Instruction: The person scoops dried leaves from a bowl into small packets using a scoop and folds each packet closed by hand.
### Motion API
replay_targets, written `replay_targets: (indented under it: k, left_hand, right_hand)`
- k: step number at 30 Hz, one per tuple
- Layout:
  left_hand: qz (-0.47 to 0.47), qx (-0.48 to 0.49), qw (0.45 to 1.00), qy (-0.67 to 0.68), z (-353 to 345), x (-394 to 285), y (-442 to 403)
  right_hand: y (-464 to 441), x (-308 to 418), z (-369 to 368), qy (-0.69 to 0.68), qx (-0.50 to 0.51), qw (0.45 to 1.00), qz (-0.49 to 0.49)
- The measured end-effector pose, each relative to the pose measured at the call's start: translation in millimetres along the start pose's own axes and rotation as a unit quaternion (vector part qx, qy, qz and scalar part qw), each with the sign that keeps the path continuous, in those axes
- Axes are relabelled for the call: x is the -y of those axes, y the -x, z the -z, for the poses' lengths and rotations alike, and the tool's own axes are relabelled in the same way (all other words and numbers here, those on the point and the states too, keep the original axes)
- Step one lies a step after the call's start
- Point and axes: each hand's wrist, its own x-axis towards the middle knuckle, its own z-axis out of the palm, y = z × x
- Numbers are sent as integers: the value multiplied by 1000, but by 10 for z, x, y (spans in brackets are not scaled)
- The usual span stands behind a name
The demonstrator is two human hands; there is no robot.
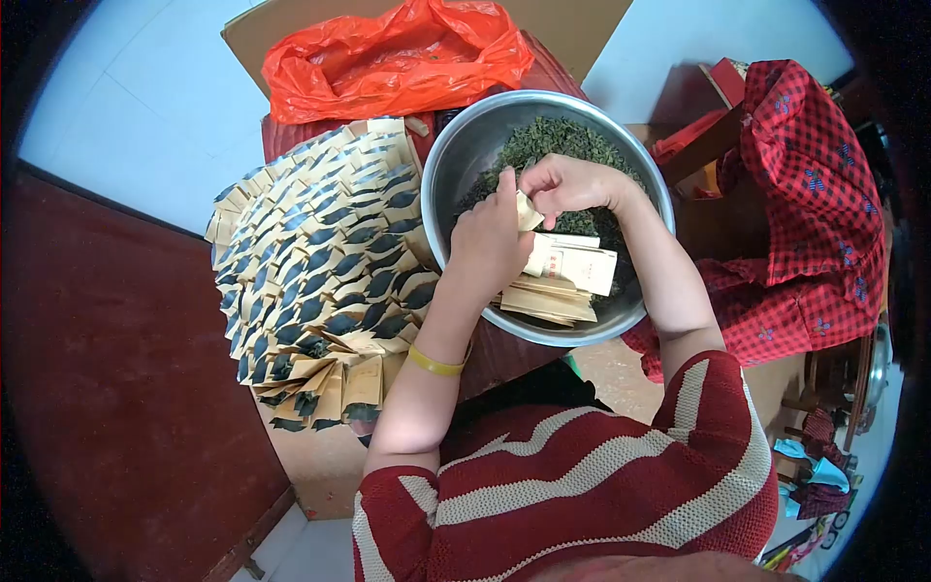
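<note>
Over a round metal bowl [441, 116] of dark green dried leaves [558, 139], my left hand [488, 236] is closed around a small cream paper packet [529, 210]. The fingers of my right hand [567, 184] are pinched at the top of the same packet. Below my hands, a stack of flat paper packets [582, 269] with red print lies inside the bowl on the leaves. Left of the bowl stand many opened paper packets [320, 233] in tight overlapping rows, dark leaves showing in their mouths.
A red plastic bag [388, 63] sits behind the bowl, in front of a cardboard sheet [320, 17]. At the right, red checked cloth [805, 194] hangs over a wooden chair. A dark red door panel [126, 369] stands at the left.
</note>
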Motion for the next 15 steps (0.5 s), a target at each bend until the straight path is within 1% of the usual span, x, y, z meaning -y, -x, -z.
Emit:
replay_targets:
  k: [2, 3, 5, 9, 11, 15]
  left_hand:
    - [-12, -3, 1000, 2, -15, 11, 14]
    - [-12, -3, 1000, 2, -25, 19, 10]
    - [-13, -8, 1000, 7, -45, 36, -6]
    - [-12, -12, 1000, 8, -64, 43, -15]
    - [-33, -33, 999, 10, -82, 53, 0]
    - [-18, -33, 999, 2, -61, 19, 13]
  right_hand:
    - [-9, 32, -25, -4, 5, 999, -41]
    - [-8, 46, -24, -4, 4, 999, -40]
    - [-7, 68, -26, -41, 0, 997, -71]
    - [-85, 14, -106, -26, -13, 997, -73]
    - [-153, -86, -132, 21, 23, 997, -71]
    - [-187, -139, -130, 36, 33, 997, -55]
